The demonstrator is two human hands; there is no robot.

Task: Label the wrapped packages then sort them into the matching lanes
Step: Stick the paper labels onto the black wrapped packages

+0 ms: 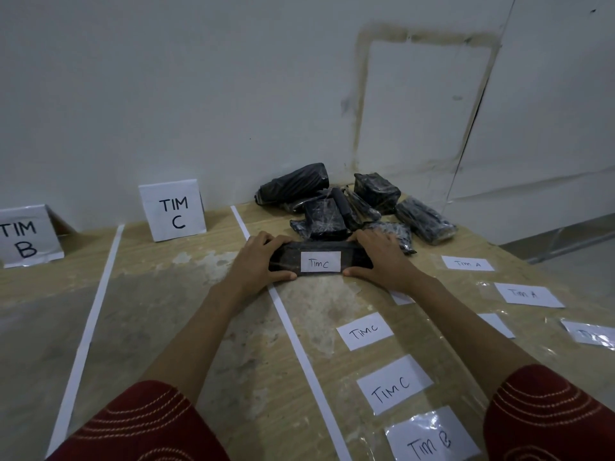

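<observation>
At the lane strip [289,327], my hands: my left hand [263,261] and right hand [379,257] grip the two ends of one black wrapped package [286,257], fingers curled over its far edge, thumbs pressed along its near edge.
Held package: it runs lengthwise between my palms, low at the table [186,294]; whether it rests on the wood I cannot tell. Its left end sits at the strip under my left hand, and the rest lies to the strip's right.
Stuck label [320,261]: a white slip reading "Tim C", centred on the package's top face between my two thumbs.
Pile [324,217]: more black wrapped packages heaped just beyond my right fingers, against the wall [199,94]; the nearest one is just beside my knuckles.
TIM C lane: bounded by the strip and a second strip [90,327] to the left; the folded TIM C sign [174,211] stands upright at its far end.
TIM B lane: left of the second strip, with the TIM B sign [26,237] by the wall.
Loose slips: right of the strip, beside my right forearm, lie two Tim C slips [364,331], a Tim B slip [432,444] nearest me, and two Tim A slips [527,294] farther right; others are half hidden or too blurred to read.
Sleeves [149,424]: dark red with pale stitching, at the bottom edge.
</observation>
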